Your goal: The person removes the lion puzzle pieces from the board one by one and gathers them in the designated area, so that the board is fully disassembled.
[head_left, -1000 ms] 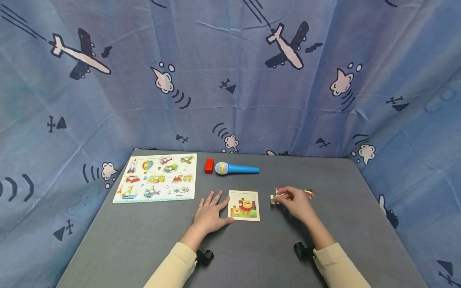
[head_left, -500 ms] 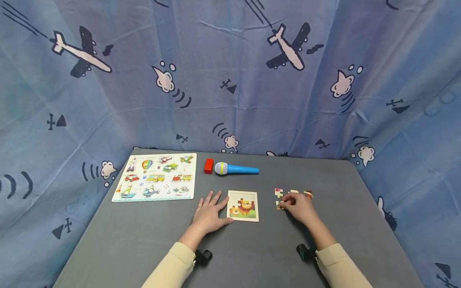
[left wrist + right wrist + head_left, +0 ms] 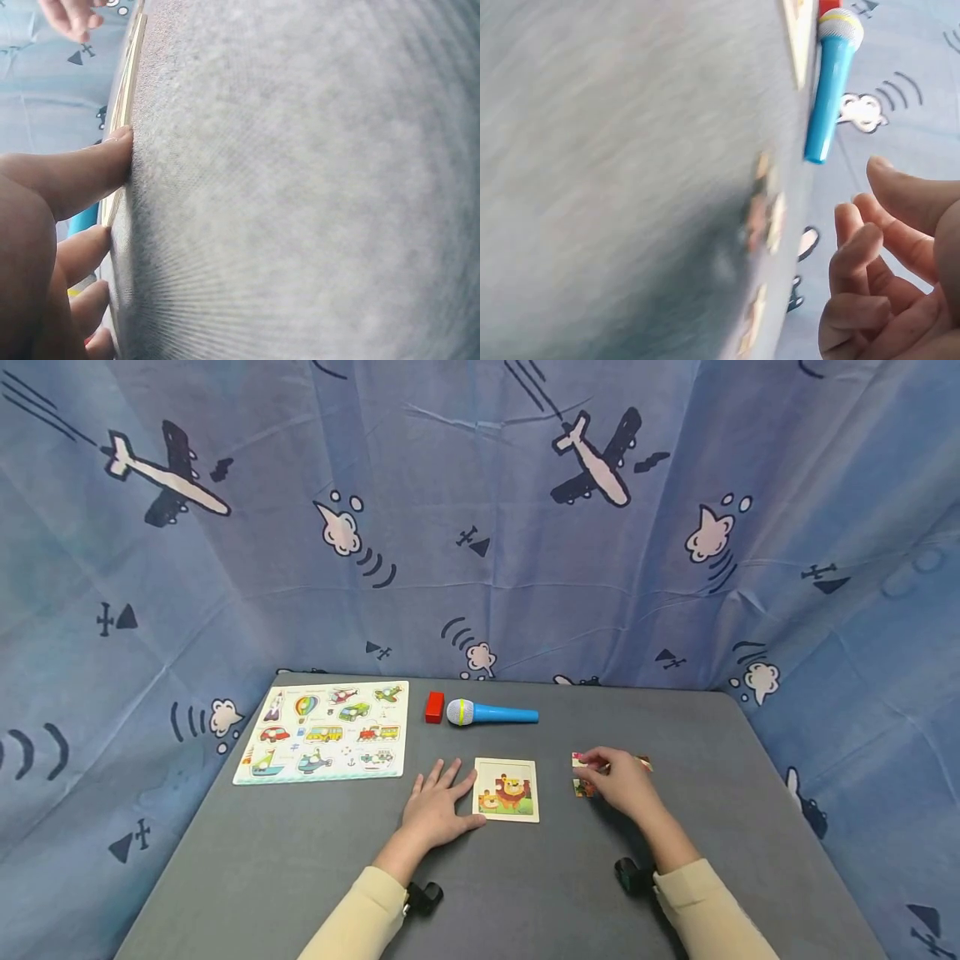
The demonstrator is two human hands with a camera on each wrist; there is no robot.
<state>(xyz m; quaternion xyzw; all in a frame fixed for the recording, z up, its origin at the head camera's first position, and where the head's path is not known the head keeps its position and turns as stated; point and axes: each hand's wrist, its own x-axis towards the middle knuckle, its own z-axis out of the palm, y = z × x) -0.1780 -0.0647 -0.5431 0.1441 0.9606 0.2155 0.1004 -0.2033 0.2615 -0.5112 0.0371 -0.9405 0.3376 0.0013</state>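
My left hand (image 3: 433, 814) lies spread on the table, its thumb and forefinger touching the left edge of a small framed lion jigsaw puzzle (image 3: 507, 808). In the left wrist view, the thumb (image 3: 97, 165) rests against the thin board edge (image 3: 129, 82). My right hand (image 3: 621, 783) hovers over loose jigsaw pieces (image 3: 583, 788) right of the frame. Thumb (image 3: 900, 187) and fingers stand apart with nothing between them in the right wrist view. Below are blurred pieces (image 3: 757, 217); the hand hides some pieces in the head view.
A blue toy microphone (image 3: 504, 714) and a red block (image 3: 435, 707) lie behind the puzzle. At the back left is a vehicle picture board (image 3: 318, 768). A printed blue curtain (image 3: 480, 593) hangs behind the grey table (image 3: 540, 893).
My right hand pinched a jigsaw piece, set it down beside the other pieces, then let go and lifted slightly. My left hand has kept its place at the puzzle frame.
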